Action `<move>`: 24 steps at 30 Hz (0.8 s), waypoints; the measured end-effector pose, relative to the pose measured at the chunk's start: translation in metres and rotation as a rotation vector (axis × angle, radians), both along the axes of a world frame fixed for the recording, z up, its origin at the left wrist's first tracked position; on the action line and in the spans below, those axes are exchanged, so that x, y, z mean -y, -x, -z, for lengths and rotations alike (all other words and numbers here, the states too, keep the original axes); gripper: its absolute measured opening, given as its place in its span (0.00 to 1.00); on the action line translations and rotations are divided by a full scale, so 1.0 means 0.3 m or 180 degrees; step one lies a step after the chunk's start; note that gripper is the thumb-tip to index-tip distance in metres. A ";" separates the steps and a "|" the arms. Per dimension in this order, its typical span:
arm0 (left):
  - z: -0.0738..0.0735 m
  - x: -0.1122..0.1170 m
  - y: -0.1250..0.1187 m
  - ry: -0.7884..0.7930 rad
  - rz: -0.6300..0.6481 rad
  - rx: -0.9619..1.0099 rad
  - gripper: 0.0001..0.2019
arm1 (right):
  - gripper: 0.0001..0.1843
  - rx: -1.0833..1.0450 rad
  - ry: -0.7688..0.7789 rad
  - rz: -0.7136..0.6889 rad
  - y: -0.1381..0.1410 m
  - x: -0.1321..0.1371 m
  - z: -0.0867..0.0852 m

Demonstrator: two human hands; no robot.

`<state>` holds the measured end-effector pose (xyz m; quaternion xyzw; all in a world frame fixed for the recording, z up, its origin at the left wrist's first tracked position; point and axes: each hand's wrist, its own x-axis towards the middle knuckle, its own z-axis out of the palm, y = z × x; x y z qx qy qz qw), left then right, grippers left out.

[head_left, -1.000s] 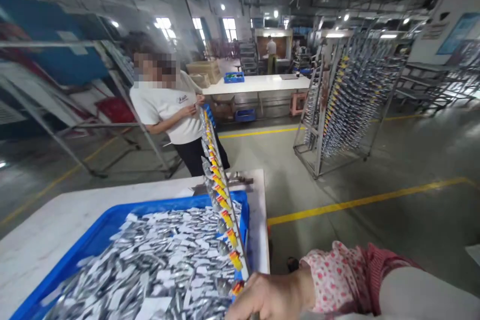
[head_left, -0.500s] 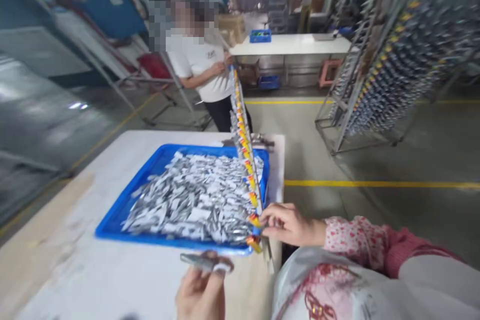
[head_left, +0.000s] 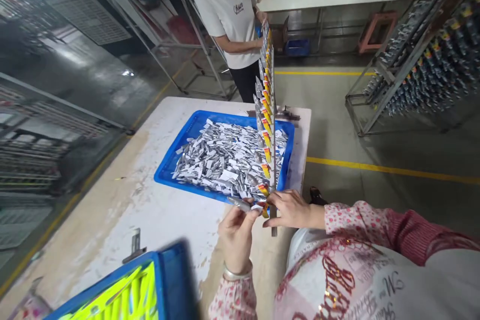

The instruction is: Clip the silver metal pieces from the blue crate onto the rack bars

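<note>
My left hand [head_left: 235, 235] pinches a silver, fish-shaped piece [head_left: 239, 203] with a white tab, its tab end close beside the lowest clips. My right hand [head_left: 293, 210] is closed at the near end of a long metal bar [head_left: 273, 175], its fingers on a yellow clip [head_left: 266, 210]; the exact grip is partly hidden. A row of yellow-and-red clips along the bar holds similar silver pieces. Beneath the bar lies a blue tray [head_left: 165, 177] heaped with loose silver pieces with white tabs [head_left: 225, 160].
Across the table [head_left: 150, 160], a person in a white shirt [head_left: 232, 15] has hands at the bar's far end. At lower left is a blue bin [head_left: 163, 280] of fluorescent yellow pieces, near a metal fixture [head_left: 135, 247]. A loaded rack [head_left: 390, 85] stands to the right.
My left hand has brought the silver piece up to the bar's near end, close to my right hand. The view has tipped downward, and the blue bin has come into sight.
</note>
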<state>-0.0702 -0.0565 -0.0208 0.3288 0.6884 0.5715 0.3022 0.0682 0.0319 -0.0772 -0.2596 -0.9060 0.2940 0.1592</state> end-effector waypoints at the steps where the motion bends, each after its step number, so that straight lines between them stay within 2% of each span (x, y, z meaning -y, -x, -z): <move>1: -0.001 0.004 0.004 0.0056 0.0049 -0.0052 0.11 | 0.31 -0.0020 -0.0063 0.0044 0.007 0.003 0.008; 6: 0.001 0.025 0.042 0.0058 0.0184 -0.0446 0.11 | 0.25 -0.0389 -0.0331 -0.0054 0.008 0.007 0.028; 10: 0.004 0.030 0.071 -0.0061 0.0210 -0.0682 0.09 | 0.27 -0.0652 -0.0449 -0.0030 0.001 0.006 0.034; 13: 0.007 0.028 0.079 -0.0162 0.0144 -0.0676 0.11 | 0.27 -0.0782 -0.0447 -0.0001 0.001 0.008 0.042; 18: 0.006 0.025 0.078 -0.0130 0.0358 -0.0997 0.11 | 0.20 -0.0795 -0.0349 -0.0031 -0.001 0.010 0.045; 21: -0.024 0.016 0.079 -0.0213 0.0559 -0.1368 0.09 | 0.20 -0.0788 -0.0355 -0.0094 -0.002 0.007 0.038; 24: -0.082 -0.002 0.083 -0.0388 0.0939 -0.1830 0.07 | 0.20 -0.0798 -0.0381 -0.0148 -0.001 0.002 0.032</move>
